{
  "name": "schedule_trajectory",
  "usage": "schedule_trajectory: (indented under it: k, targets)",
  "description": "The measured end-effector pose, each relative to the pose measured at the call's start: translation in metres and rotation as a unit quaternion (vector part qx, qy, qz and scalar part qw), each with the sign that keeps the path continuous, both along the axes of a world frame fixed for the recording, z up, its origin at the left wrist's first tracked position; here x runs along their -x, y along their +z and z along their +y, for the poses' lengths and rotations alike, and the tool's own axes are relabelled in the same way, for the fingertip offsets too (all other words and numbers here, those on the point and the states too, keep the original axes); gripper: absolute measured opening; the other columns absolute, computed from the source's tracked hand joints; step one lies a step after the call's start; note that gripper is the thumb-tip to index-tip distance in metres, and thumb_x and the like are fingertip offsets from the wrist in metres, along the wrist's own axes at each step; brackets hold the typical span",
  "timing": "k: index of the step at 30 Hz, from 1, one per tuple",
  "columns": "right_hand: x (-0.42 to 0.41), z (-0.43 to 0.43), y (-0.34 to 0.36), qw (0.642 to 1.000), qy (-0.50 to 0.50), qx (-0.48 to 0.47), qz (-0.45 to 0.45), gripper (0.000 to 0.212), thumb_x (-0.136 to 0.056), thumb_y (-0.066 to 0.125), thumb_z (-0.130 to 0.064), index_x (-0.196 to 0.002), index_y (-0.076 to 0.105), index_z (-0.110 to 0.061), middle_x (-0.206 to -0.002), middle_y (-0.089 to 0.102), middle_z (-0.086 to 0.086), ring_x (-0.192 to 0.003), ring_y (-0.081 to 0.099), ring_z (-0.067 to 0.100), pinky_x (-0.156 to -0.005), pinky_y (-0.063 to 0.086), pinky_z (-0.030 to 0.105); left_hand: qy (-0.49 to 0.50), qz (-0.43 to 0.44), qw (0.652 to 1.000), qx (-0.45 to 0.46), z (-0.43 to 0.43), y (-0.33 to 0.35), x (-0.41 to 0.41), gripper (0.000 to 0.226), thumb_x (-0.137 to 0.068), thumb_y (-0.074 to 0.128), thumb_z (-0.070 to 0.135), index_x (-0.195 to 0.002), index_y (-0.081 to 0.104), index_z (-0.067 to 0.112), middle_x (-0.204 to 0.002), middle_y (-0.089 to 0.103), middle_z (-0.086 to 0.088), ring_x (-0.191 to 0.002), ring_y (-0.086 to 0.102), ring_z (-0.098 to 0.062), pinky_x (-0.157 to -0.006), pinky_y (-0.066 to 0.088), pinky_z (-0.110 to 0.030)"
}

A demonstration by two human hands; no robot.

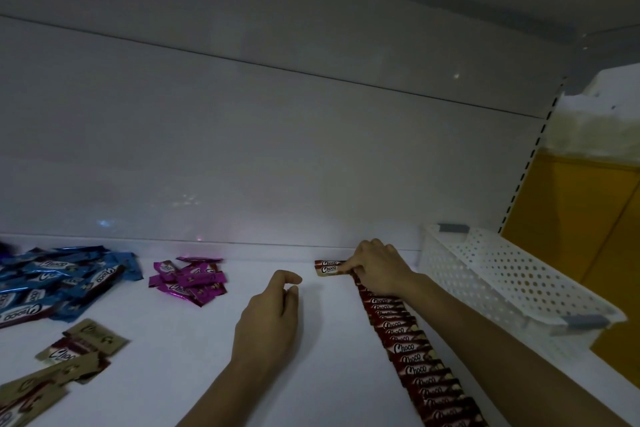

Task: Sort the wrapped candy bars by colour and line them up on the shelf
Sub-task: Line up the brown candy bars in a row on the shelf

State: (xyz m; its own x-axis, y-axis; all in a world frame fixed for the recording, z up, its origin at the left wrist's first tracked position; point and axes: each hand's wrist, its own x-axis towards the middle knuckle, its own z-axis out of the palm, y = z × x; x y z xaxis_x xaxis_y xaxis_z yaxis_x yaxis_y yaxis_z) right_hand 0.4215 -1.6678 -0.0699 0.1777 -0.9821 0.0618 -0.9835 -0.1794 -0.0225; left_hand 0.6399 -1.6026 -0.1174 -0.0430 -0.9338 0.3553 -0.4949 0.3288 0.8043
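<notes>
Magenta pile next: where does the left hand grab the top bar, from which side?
Probably pinch the top magenta bar across its long edges at mid-length, coming from above. It lies flat on the pile, running roughly left-right, so those edges look exposed, while its ends overlap neighbouring bars. The left hand is free, to the bar's right.

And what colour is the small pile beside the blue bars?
The small pile is magenta; the head view shows it.
</notes>
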Motion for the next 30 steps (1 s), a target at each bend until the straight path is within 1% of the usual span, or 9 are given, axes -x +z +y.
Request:
schedule_trajectory:
  k: [11,13,15,17,20,22,24,27,30]
  targets:
    - [-0.006,0.002,-0.002,1.000,-0.004,0.004,-0.014,0.036,-0.099,0.041,-0.021,-0.125,0.060,-0.035,-0.121,0.051,0.005,-0.115,0.040,0.022,-0.097,0.028,0.034,0.010,0.000,1.000,0.021,0.000,-0.001,-0.001,0.019,-0.101,0.037,0.026,-0.105,0.055,0.031,-0.062,0.055,0.007,-0.066,0.055,-0.011,-0.057,0.037,-0.028]
    - [-0.009,0.006,0.000,1.000,0.001,0.005,-0.014,0.036,-0.098,0.042,-0.022,-0.130,0.056,-0.033,-0.121,0.051,0.005,-0.115,0.041,0.023,-0.095,0.029,0.034,-0.017,0.079,0.997,0.005,0.001,0.004,-0.001,0.026,-0.102,0.035,0.027,-0.105,0.061,0.024,-0.063,0.060,0.008,-0.064,0.057,-0.009,-0.058,0.042,-0.026]
    - [-0.018,0.014,0.003,0.997,0.012,0.021,-0.067,0.032,-0.097,0.046,-0.026,-0.128,0.057,-0.028,-0.119,0.055,0.004,-0.113,0.046,0.021,-0.097,0.034,0.033,-0.097,0.300,0.946,-0.071,0.003,0.017,-0.003,0.034,-0.104,0.031,0.027,-0.111,0.063,0.018,-0.070,0.069,0.006,-0.066,0.063,-0.009,-0.061,0.047,-0.024]
    - [-0.036,0.028,0.009,0.969,0.019,0.012,-0.248,0.024,-0.096,0.052,-0.030,-0.112,0.066,-0.019,-0.107,0.065,0.001,-0.102,0.058,0.016,-0.097,0.044,0.036,-0.168,0.451,0.868,-0.125,0.000,0.025,-0.009,0.040,-0.102,0.025,0.038,-0.117,0.060,0.025,-0.097,0.074,0.005,-0.092,0.066,-0.008,-0.077,0.048,-0.028]
    - [-0.068,0.058,0.021,0.875,0.032,-0.092,-0.475,0.040,-0.092,0.049,-0.049,-0.091,0.071,-0.015,-0.082,0.073,0.002,-0.074,0.067,0.010,-0.072,0.053,0.020,-0.202,0.537,0.807,-0.142,-0.002,0.030,-0.013,0.045,-0.097,0.024,0.047,-0.124,0.057,0.032,-0.123,0.066,0.003,-0.117,0.054,-0.010,-0.095,0.037,-0.035]
    - [-0.084,0.076,0.025,0.848,0.041,-0.151,-0.507,0.044,-0.087,0.052,-0.056,-0.086,0.072,-0.016,-0.078,0.073,0.003,-0.067,0.066,0.008,-0.059,0.048,0.013,-0.209,0.567,0.782,-0.153,-0.001,0.031,-0.013,0.045,-0.095,0.029,0.049,-0.127,0.056,0.032,-0.126,0.065,-0.002,-0.120,0.053,-0.014,-0.095,0.040,-0.039]
    - [-0.095,0.088,0.026,0.838,0.061,-0.177,-0.514,0.031,-0.086,0.061,-0.047,-0.084,0.071,-0.017,-0.073,0.071,-0.003,-0.066,0.064,0.007,-0.058,0.046,0.013,-0.223,0.579,0.766,-0.172,0.001,0.032,-0.011,0.045,-0.092,0.034,0.050,-0.128,0.057,0.034,-0.125,0.065,-0.003,-0.119,0.053,-0.014,-0.092,0.044,-0.040]
    - [-0.100,0.093,0.026,0.820,0.062,-0.186,-0.538,0.007,-0.087,0.067,-0.021,-0.085,0.068,-0.014,-0.067,0.069,-0.006,-0.062,0.063,0.005,-0.057,0.043,0.014,-0.228,0.548,0.784,-0.181,0.001,0.031,-0.010,0.044,-0.091,0.035,0.051,-0.127,0.056,0.036,-0.125,0.063,-0.005,-0.119,0.053,-0.017,-0.096,0.045,-0.042]
    - [-0.096,0.092,0.029,0.818,0.034,-0.149,-0.554,0.005,-0.089,0.064,-0.011,-0.090,0.068,-0.011,-0.071,0.069,-0.001,-0.060,0.064,0.005,-0.055,0.044,0.015,-0.191,0.476,0.843,-0.159,-0.001,0.026,-0.011,0.045,-0.092,0.033,0.053,-0.126,0.056,0.035,-0.120,0.066,-0.004,-0.110,0.064,-0.019,-0.086,0.052,-0.037]
